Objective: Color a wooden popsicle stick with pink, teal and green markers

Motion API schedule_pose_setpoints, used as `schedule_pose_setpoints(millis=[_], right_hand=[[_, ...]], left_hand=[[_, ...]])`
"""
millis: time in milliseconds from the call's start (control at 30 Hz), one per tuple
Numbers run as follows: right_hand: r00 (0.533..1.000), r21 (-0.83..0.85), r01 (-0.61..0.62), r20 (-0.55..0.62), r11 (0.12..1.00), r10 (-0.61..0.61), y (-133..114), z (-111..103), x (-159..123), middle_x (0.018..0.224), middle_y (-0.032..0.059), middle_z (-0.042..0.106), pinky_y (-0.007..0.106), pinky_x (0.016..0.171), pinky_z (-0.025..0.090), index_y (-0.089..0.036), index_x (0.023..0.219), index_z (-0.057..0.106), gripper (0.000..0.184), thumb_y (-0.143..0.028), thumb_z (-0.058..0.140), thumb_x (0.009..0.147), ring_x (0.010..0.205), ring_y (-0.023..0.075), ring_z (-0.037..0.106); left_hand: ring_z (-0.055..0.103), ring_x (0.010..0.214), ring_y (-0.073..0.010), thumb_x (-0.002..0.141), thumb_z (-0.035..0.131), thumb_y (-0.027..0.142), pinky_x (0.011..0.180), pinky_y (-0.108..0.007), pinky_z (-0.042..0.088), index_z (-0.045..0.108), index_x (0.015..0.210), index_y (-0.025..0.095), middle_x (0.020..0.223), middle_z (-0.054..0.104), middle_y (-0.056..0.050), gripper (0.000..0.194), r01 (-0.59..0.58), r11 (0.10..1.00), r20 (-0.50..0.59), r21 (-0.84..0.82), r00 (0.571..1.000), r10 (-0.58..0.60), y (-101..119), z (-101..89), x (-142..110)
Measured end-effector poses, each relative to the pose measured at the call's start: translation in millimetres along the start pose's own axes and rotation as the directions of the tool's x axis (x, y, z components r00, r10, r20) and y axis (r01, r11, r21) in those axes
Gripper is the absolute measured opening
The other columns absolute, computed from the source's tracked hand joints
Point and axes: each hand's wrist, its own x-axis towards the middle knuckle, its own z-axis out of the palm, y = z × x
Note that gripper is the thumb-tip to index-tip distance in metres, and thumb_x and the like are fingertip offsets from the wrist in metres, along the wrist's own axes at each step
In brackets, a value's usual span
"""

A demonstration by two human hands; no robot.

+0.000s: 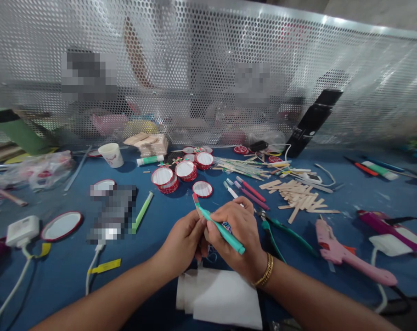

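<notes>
Near the middle of the view, my left hand (183, 238) pinches a wooden craft stick (196, 202) that has a red tip and some green below it. My right hand (238, 227), with a gold bracelet at the wrist, is closed around a green marker (231, 238). The marker's tip meets or lies just against the stick; my fingers partly hide the contact. Under my hands lie white paper sheets (227, 294). A patterned blue-and-white item between the hands is mostly covered.
Stacked red-rimmed discs (162, 177), loose markers (251, 189) and a pile of craft sticks (300, 197) lie ahead. Green-handled pliers (291, 234) and a pink glue gun (349, 262) rest at right. A paper cup (111, 155) stands back left, before a perforated metal screen (208, 69).
</notes>
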Motion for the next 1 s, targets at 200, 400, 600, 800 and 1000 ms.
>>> schedule_pose_setpoints(millis=[200, 400, 600, 800, 1000], right_hand=[[1.000, -0.002, 0.012, 0.009, 1.000, -0.012, -1.6, 0.8, -0.3, 0.074, -0.0040, 0.067, 0.042, 0.090, 0.037, -0.022, 0.085, 0.053, 0.010, -0.016, 0.061, 0.086, 0.071, 0.0139, 0.065], [0.999, -0.035, -0.014, 0.029, 0.999, 0.015, 1.0, 0.2, 0.6, 0.073, -0.0033, 0.067, 0.042, 0.090, 0.037, -0.022, 0.084, 0.054, 0.008, -0.017, 0.060, 0.086, 0.070, 0.0144, 0.064], [0.999, -0.062, -0.009, -0.048, 0.998, 0.006, 2.6, 0.0, 0.7, 0.071, -0.0030, 0.065, 0.041, 0.086, 0.039, -0.021, 0.083, 0.055, 0.009, -0.017, 0.062, 0.085, 0.068, 0.0148, 0.064], [1.000, -0.020, 0.009, -0.007, 1.000, -0.010, -1.0, -0.2, -0.8, 0.075, -0.0030, 0.067, 0.043, 0.089, 0.038, -0.022, 0.087, 0.054, 0.010, -0.016, 0.062, 0.085, 0.071, 0.0146, 0.064], [1.000, -0.010, 0.011, 0.015, 1.000, -0.011, -1.5, 0.3, -0.7, 0.075, -0.0035, 0.067, 0.042, 0.089, 0.037, -0.023, 0.086, 0.053, 0.009, -0.016, 0.060, 0.086, 0.071, 0.0146, 0.064]], left_hand=[[0.048, 0.042, -0.0096, 0.095, 0.041, 0.051, 0.039, -0.018, 0.040, 0.051, 0.084, 0.019, 0.051, 0.050, 0.005, 0.035, 0.004, 1.000, 0.001, -0.005, 1.000, -0.004, 1.4, 0.3, -0.3], [0.047, 0.040, -0.0093, 0.095, 0.043, 0.053, 0.038, -0.018, 0.039, 0.051, 0.084, 0.019, 0.050, 0.052, 0.005, 0.037, 0.007, 1.000, -0.017, 0.003, 1.000, -0.007, 3.3, 0.6, 0.1], [0.047, 0.039, -0.0088, 0.094, 0.044, 0.054, 0.037, -0.017, 0.038, 0.049, 0.082, 0.020, 0.051, 0.052, 0.005, 0.037, -0.002, 1.000, -0.023, -0.019, 1.000, 0.001, 2.6, 0.0, -1.3], [0.047, 0.040, -0.0093, 0.094, 0.043, 0.055, 0.038, -0.017, 0.039, 0.049, 0.081, 0.019, 0.050, 0.051, 0.005, 0.038, 0.010, 1.000, -0.020, -0.013, 1.000, -0.010, 2.6, 0.1, 0.7], [0.048, 0.042, -0.0097, 0.095, 0.043, 0.053, 0.039, -0.018, 0.040, 0.051, 0.082, 0.019, 0.051, 0.051, 0.005, 0.037, -0.002, 1.000, -0.011, -0.012, 1.000, 0.001, 1.6, 0.2, -0.1]])
